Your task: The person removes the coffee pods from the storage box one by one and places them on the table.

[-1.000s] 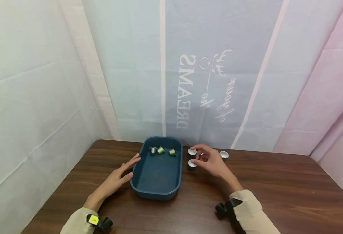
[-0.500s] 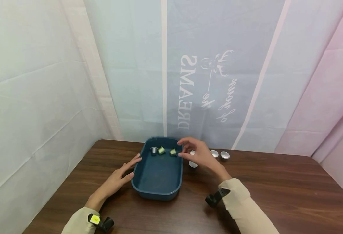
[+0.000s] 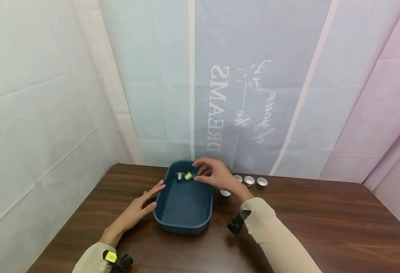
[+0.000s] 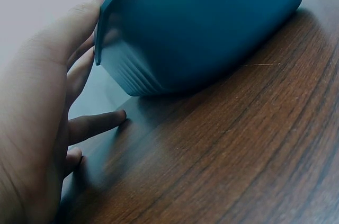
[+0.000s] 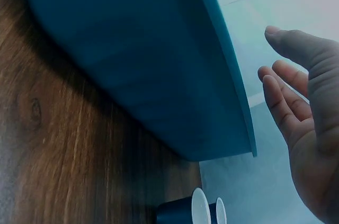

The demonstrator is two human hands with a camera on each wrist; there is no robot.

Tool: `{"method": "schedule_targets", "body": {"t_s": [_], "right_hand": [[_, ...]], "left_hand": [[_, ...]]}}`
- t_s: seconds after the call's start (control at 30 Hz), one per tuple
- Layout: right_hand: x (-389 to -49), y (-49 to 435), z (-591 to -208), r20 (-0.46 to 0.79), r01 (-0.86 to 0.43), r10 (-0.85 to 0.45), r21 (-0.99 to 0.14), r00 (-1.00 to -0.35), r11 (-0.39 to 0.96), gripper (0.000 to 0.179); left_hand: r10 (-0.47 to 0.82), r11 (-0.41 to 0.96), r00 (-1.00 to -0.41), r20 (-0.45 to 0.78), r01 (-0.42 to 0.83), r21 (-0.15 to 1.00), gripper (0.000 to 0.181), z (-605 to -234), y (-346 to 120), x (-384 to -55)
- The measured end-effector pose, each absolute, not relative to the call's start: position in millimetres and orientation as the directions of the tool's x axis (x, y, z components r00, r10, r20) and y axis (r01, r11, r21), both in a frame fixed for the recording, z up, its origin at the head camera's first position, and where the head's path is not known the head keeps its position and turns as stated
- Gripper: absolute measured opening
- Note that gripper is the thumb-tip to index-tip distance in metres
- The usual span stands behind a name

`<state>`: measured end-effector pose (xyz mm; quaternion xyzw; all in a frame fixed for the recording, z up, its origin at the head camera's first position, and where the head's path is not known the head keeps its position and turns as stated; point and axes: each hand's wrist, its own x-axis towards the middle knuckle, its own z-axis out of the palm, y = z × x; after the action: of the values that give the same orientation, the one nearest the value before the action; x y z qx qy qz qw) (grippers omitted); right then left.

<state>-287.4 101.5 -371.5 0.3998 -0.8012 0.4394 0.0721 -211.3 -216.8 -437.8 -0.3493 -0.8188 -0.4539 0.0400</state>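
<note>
Here; green capsule (image 3: 188, 176) near right hand (image 3: 217, 174)

Counter (image 3: 322, 220), curtain (image 3: 159, 94) behind it. On counter: one tub (image 3: 182, 227). In tub, at its far end: two visible pods (image 3: 188, 176), side by side. On counter, right of tub: four visible pods (image 3: 249, 181); three in a row near the rear edge, one before that row, nearer the tub. Left grip (image 3: 136, 208): at the tub's left side, touching the rim. Right grip (image 3: 217, 175): above the tub's far right part, right of the two pods inside.
</note>
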Motion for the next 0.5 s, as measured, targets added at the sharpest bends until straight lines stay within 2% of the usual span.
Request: {"method": "schedule_targets", "body": {"t_s": [0.2, 0.5], "right_hand": [[-293, 90, -371, 0.384, -0.679, -0.628, -0.655, -0.677, 0.331, 0.038], [-301, 72, -376, 0.277, -0.686, -0.696, -0.597, -0.663, 0.417, 0.043]], "left_hand": [[0.527, 0.325, -0.757, 0.385, 0.599, 0.732, 0.052, -424, -213, -202], [0.549, 0.346, -0.748, 0.372, 0.609, 0.714, 0.054, -448, -222, -221]]}}
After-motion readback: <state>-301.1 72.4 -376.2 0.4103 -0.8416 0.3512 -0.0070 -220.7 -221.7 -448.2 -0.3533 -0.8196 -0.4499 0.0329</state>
